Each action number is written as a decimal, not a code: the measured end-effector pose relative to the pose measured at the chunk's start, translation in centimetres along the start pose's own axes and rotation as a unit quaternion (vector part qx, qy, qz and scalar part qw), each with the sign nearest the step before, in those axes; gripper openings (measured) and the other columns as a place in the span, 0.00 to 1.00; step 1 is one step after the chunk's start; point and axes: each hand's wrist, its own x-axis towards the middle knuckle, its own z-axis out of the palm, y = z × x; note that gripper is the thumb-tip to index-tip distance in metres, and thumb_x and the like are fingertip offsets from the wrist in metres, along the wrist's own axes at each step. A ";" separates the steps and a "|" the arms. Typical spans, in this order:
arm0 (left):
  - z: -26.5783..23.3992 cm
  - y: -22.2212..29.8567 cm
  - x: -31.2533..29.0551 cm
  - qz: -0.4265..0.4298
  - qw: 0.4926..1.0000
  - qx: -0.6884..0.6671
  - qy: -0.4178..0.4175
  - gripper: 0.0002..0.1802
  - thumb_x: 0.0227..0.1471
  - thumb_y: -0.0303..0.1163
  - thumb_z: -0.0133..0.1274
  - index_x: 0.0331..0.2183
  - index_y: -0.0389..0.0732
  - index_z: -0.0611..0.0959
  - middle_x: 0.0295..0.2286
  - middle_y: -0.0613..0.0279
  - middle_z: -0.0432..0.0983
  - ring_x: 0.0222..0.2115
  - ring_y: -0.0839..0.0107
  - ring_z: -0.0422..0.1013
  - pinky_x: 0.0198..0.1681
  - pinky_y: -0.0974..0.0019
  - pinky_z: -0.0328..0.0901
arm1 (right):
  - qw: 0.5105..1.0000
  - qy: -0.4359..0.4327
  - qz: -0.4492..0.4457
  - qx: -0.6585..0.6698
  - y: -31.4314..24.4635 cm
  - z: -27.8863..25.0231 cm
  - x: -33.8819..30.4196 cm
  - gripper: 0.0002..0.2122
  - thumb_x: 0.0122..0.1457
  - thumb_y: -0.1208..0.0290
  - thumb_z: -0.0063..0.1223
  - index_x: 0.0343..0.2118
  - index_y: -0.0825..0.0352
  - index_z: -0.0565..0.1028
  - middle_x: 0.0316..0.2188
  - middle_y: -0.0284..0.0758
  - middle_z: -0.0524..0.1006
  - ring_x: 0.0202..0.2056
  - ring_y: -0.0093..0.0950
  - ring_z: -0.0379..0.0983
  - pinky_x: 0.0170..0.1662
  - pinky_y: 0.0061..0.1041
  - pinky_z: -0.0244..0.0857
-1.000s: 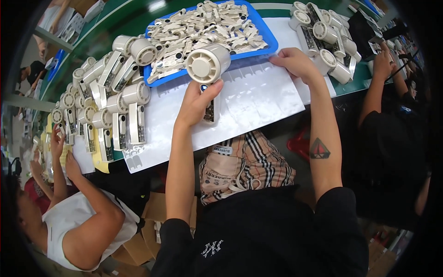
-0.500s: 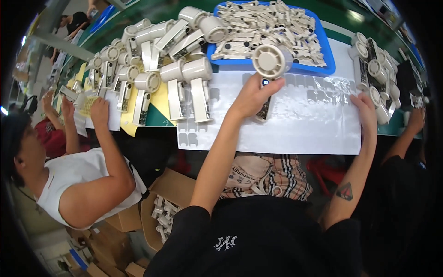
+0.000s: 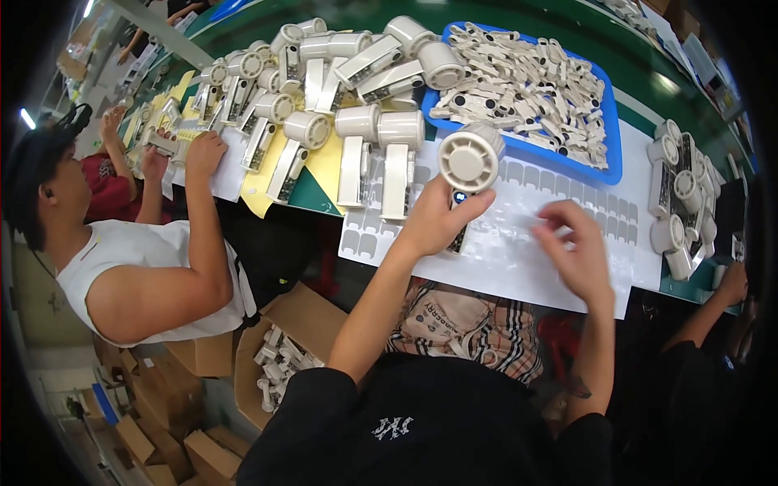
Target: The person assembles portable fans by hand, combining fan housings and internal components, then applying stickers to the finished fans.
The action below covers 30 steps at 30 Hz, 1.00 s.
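Fan (image 3: 470, 160) upright in the left hand (image 3: 436, 223), fingers wrapped round its handle over the white sticker sheet (image 3: 519, 259) — right hand (image 3: 571, 251) hovers just beside, fingertips pinched, seemingly on a sticker. Best to steady the handle and press the sticker on squarely — no creases.

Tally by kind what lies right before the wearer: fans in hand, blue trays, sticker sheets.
Cream handheld fan, in the left hand: 1
Blue tray: 1
White sticker sheet: 1
Total: 3
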 end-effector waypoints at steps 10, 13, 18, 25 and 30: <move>-2.7 0.2 -0.3 -0.004 0.997 0.060 0.054 0.23 0.51 0.37 0.57 0.46 0.33 0.76 0.44 0.54 0.73 0.47 0.64 0.68 0.53 0.64 0.60 | 0.946 0.007 -0.207 -0.249 1.8 4.2 3.4 0.26 0.52 0.58 0.59 0.52 0.65 0.71 0.54 0.42 0.67 0.59 0.46 0.58 0.60 0.41 0.54; -3.6 0.4 0.3 -0.005 0.996 0.080 0.035 0.24 0.50 0.37 0.58 0.47 0.34 0.75 0.46 0.52 0.71 0.48 0.62 0.67 0.54 0.63 0.59 | 0.943 0.010 -0.196 -0.268 2.5 3.3 3.3 0.25 0.52 0.58 0.59 0.52 0.64 0.71 0.55 0.42 0.67 0.59 0.46 0.58 0.60 0.41 0.54; -4.7 0.8 0.7 -0.009 0.994 0.104 0.020 0.22 0.54 0.37 0.55 0.47 0.33 0.75 0.40 0.61 0.74 0.42 0.73 0.68 0.48 0.68 0.62 | 0.947 0.020 -0.179 -0.268 3.9 1.3 3.4 0.24 0.53 0.60 0.58 0.52 0.63 0.71 0.56 0.41 0.67 0.59 0.46 0.58 0.60 0.41 0.54; -5.7 0.3 0.4 -0.037 0.995 0.078 0.040 0.24 0.55 0.37 0.51 0.50 0.33 0.74 0.44 0.59 0.74 0.45 0.72 0.68 0.51 0.68 0.60 | 0.944 -0.005 -0.197 -0.263 4.5 -0.3 3.3 0.24 0.51 0.62 0.59 0.53 0.63 0.71 0.56 0.41 0.67 0.59 0.45 0.59 0.61 0.40 0.53; -5.8 0.8 -0.1 0.038 0.995 -0.004 0.094 0.15 0.54 0.34 0.52 0.40 0.32 0.79 0.35 0.60 0.78 0.37 0.73 0.71 0.43 0.68 0.65 | 0.945 0.003 -0.210 -0.250 3.6 0.2 3.7 0.23 0.51 0.64 0.60 0.51 0.64 0.72 0.54 0.42 0.68 0.57 0.45 0.61 0.59 0.40 0.55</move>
